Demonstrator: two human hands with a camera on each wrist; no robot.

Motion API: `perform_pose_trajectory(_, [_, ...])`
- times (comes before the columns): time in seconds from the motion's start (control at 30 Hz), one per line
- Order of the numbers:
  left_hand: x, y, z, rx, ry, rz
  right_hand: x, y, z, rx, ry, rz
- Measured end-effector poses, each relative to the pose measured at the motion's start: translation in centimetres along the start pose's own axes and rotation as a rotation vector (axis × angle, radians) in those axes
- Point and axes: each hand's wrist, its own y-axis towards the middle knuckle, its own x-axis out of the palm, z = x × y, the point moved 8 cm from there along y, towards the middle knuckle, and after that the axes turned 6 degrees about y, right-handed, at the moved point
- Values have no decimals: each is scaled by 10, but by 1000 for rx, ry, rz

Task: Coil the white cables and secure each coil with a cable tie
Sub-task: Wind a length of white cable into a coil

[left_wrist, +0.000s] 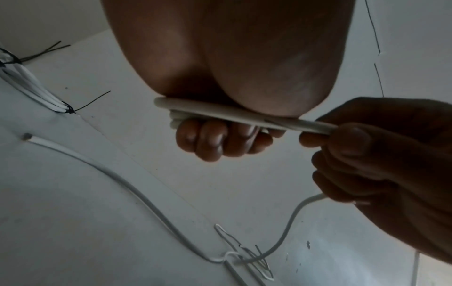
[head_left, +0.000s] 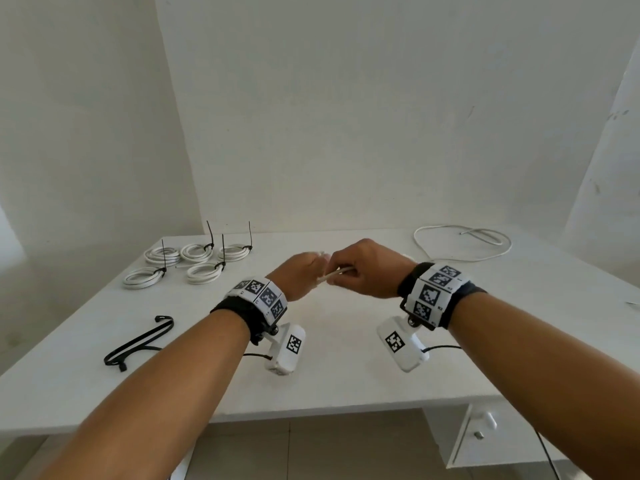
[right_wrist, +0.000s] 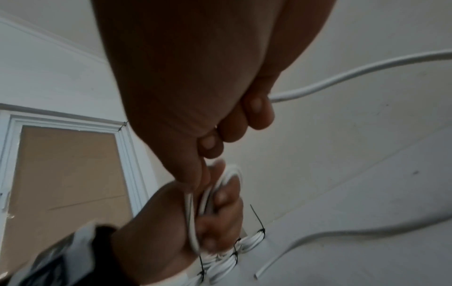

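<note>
My left hand (head_left: 300,276) holds a small coil of white cable (head_left: 335,274) above the middle of the table, its fingers (left_wrist: 212,139) curled round the loops (right_wrist: 221,185). Close against it, my right hand (head_left: 362,271) pinches the same cable (left_wrist: 318,126) between thumb and fingers. The free length (right_wrist: 342,76) trails off to the right from that hand. Several finished coils (head_left: 197,252), each bound with a black cable tie, lie at the back left. A loose white cable (head_left: 464,242) lies at the back right.
Spare black cable ties (head_left: 138,344) lie on the white table (head_left: 346,375) near its left front. The table stands in a corner between white walls. A drawer unit (head_left: 485,431) sits under its right side. A boarded doorway (right_wrist: 68,174) shows in the right wrist view.
</note>
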Motion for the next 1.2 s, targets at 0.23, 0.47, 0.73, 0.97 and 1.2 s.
perform_pose_trajectory(0.23, [23,-16,6,-23,-293,-148,-40,-5,29,130,217,97])
perform_pose_trajectory(0.47, [19,-24,37,67,-640,-141,-55,-7,46,155,359,263])
perform_pose_trajectory(0.73, [-7,-39,78,197,-1261,-155,-45,-4,52,234,480,342])
perform_pose_trajectory(0.97, [-40,-19,65,104,-1424,302,-4,5,25,212,285,184])
perform_pose_trajectory(1.2, [-61,-5,24,-133,-1185,738,34,11,2,150,27,1])
